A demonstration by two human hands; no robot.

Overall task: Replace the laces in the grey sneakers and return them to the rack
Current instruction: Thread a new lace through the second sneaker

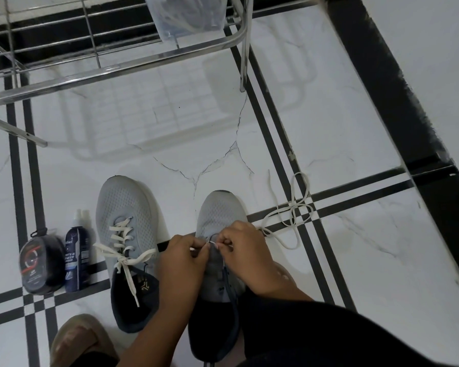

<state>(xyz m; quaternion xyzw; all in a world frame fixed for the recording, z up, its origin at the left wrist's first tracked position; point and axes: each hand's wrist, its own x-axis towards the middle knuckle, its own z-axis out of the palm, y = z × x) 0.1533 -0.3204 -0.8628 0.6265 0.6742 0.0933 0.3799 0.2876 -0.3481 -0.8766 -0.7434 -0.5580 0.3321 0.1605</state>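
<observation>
Two grey sneakers stand side by side on the tiled floor, toes pointing away from me. The left sneaker (129, 215) is laced with a cream lace tied in a bow. Over the lower eyelets of the right sneaker (219, 210), my left hand (182, 258) and my right hand (245, 250) each pinch part of a cream lace (293, 207). The rest of that lace trails in loops across the floor to the right. A dark lace hangs along the right sneaker's tongue below my hands.
A metal wire shoe rack (112, 56) stands at the top left, with a clear plastic bag (186, 17) on it. A round black tin (41, 266) and a blue spray bottle (76, 258) sit left of the sneakers. A brown slipper (77, 337) lies at the bottom left.
</observation>
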